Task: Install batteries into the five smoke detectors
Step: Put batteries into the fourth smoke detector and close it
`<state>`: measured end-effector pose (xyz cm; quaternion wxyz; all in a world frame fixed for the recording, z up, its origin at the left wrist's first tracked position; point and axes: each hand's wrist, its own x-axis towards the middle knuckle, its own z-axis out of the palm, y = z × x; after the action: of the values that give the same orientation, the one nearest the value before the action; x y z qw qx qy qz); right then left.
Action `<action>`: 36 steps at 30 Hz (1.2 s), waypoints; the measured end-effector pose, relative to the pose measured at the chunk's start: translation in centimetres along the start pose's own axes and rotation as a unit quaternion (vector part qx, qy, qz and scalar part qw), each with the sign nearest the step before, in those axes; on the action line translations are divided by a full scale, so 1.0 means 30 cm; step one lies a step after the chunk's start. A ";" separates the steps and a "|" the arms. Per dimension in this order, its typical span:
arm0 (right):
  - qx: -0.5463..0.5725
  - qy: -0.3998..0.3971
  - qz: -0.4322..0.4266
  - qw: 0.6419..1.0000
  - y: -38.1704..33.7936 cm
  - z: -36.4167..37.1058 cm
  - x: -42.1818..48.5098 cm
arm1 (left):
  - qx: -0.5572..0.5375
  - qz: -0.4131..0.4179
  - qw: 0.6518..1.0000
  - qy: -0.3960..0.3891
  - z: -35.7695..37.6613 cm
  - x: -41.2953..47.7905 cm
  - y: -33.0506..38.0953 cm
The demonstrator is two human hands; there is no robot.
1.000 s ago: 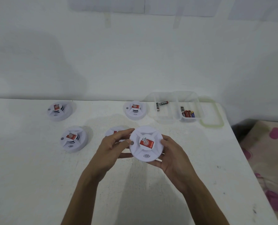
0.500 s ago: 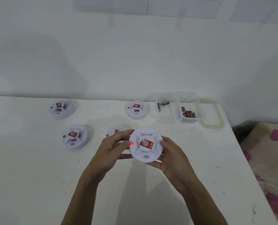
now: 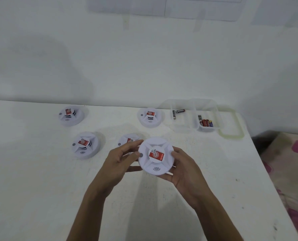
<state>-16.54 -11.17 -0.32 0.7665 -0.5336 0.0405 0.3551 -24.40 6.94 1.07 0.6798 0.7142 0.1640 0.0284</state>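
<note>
A round white plastic smoke detector with a red label on its raised centre is held face up just above the white desk, near the front middle. Both hands grip it by the rim: the left hand at 9 o'clock with its thumb beside a small grey indicator dot, the right hand cupping the edge from 3 to 5 o'clock.

Half a second ago that dot glowed red; now it is dull grey. The flash suggests the unit has power and its batteries are probably seated, so this detector looks ready to be set down.

Outward from it, four more detectors sit on the desk, each face up:
- a partly hidden detector just behind the left hand at 10 o'clock
- a near-left detector at 9 o'clock
- a far-left detector at 10 o'clock
- a far-centre detector at 12 o'clock

At 1 o'clock a clear plastic container holds loose batteries.
</note>
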 end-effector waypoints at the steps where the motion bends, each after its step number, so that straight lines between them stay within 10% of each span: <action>1: -0.003 0.000 -0.002 1.000 -0.001 0.004 -0.001 | -0.004 0.001 1.000 -0.003 -0.005 0.000 0.001; 36: -0.204 0.085 -0.116 0.968 0.021 0.431 0.269 | -0.074 0.016 0.997 0.034 -0.473 0.184 -0.007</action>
<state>-15.01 3.92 1.14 0.6713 -0.7079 -0.0294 0.2177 -22.96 22.09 0.92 0.7246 0.6628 0.1729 0.0758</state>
